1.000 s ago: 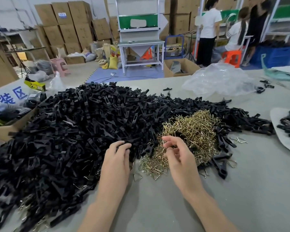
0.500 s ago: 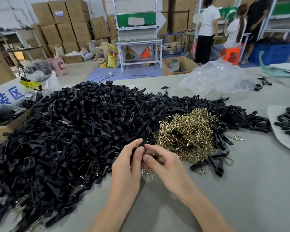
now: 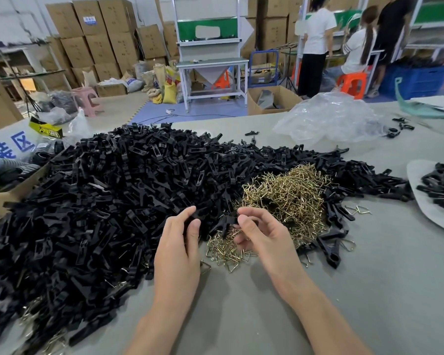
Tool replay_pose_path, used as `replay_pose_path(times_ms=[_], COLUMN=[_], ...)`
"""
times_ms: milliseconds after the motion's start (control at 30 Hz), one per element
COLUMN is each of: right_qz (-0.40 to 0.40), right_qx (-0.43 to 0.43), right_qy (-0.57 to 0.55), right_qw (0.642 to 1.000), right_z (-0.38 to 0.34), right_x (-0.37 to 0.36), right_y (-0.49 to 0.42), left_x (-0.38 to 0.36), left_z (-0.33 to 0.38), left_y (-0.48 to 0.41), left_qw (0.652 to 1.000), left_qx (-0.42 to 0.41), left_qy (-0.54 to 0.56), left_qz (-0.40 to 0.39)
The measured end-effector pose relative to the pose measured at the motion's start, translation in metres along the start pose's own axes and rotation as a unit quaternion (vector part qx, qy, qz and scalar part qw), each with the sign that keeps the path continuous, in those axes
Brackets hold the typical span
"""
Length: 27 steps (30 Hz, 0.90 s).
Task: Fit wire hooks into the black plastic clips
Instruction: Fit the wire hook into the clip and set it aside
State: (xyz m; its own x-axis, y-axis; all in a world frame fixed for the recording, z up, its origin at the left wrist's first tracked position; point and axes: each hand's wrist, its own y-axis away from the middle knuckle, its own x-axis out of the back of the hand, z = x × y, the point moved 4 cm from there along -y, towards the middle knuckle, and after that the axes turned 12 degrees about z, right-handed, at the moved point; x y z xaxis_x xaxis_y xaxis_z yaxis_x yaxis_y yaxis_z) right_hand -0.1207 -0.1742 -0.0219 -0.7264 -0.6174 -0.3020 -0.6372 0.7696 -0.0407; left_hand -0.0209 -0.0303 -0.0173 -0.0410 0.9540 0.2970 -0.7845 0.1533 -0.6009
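Clip [image 3: 224, 224], black and forked, sits mid-frame, pinched by thumb and forefinger of the right hand [image 3: 267, 239]; left hand [image 3: 177, 247] curls just beside it, its grip impossible to tell; brass wire hooks [image 3: 287, 196] heap just behind; black clips [image 3: 100, 201] pile across the left of the bench [image 3: 369, 290].

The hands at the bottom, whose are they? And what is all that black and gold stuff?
They belong to a person wearing a camera on the head, so you see what that person sees, looking down. On the grey table lies a big heap of black plastic clips and, right against it, a smaller heap of gold wire hooks. The left hand pinches one black clip. The right hand curls its fingers at that clip's other end; whether it also holds a hook is too small to tell.
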Motion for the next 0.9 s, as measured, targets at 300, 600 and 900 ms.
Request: replay_pose_path(times_ms=[300, 600, 900], right_qz=[0.002, -0.024, -0.026], right_qx=[-0.024, 0.003, 0.001], right_qy=[0.012, 0.049, 0.05], right_qw=[1.0, 0.999, 0.998], right_z=[0.002, -0.002, -0.001], right_x=[0.003, 0.0, 0.0], right_y=[-0.002, 0.003, 0.002], left_x=[0.0, 0.002, 0.001], left_z=[0.008, 0.011, 0.013], left_y=[0.005, 0.007, 0.007], left_qw=[0.999, 0.999, 0.999], left_qx=[-0.039, -0.042, -0.043], left_qy=[0.014, 0.029, 0.017], left_qz=[-0.015, -0.019, -0.022])
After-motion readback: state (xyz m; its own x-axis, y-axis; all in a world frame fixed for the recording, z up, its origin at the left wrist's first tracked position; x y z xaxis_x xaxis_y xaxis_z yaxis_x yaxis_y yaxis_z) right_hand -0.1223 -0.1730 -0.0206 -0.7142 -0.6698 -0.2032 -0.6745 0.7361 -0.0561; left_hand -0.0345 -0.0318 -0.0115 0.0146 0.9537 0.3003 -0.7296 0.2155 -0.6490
